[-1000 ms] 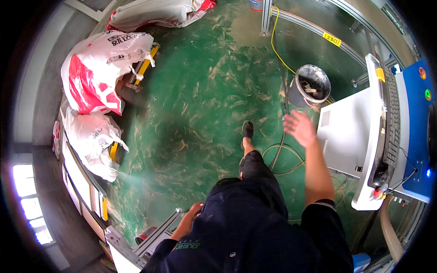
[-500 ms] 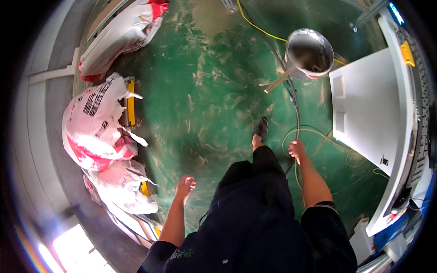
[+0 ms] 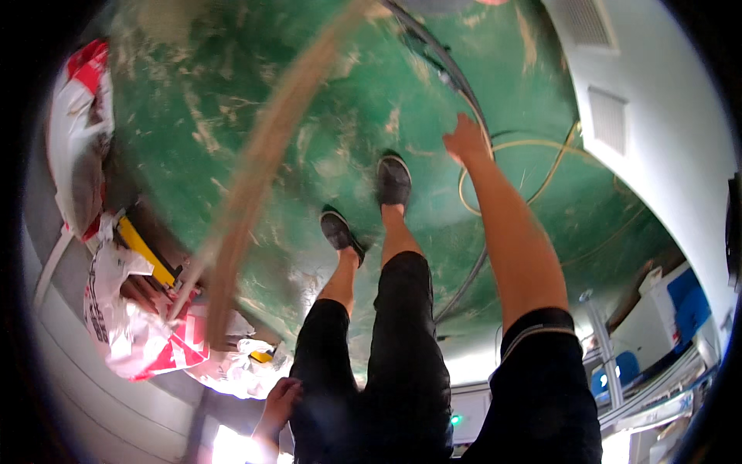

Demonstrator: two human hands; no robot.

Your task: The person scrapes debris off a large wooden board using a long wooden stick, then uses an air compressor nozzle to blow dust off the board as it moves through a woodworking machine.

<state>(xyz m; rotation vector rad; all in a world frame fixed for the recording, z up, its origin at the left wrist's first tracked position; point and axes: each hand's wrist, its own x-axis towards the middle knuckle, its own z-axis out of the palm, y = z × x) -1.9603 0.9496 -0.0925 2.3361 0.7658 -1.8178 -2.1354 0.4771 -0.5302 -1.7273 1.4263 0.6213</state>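
My right hand (image 3: pixel 468 143) reaches forward over the green floor, beside a dark hose (image 3: pixel 452 69). Its fingers are loosely bent with the thumb apart, and nothing shows in it. My left hand (image 3: pixel 281 400) hangs low beside my left thigh, fingers slightly bent and holding nothing visible. A long wooden stick (image 3: pixel 267 155), blurred and close, slants from the top edge down to the left; neither hand touches it. At the top edge, part of a grey rounded object (image 3: pixel 437 6) shows, mostly cut off.
White and red sacks (image 3: pixel 143 317) lie along the left, with another sack (image 3: pixel 77 139) farther up and a yellow-edged bar (image 3: pixel 147 251) between. A yellow hose (image 3: pixel 541 143) loops on the floor at right. A white cabinet (image 3: pixel 657 116) stands on the right. My shoes (image 3: pixel 394 182) are mid-floor.
The view has shifted and tilted, taking most of the bucket out of sight. The stick now looms large across the left. My right arm stretches farther forward; my left hand is lower.
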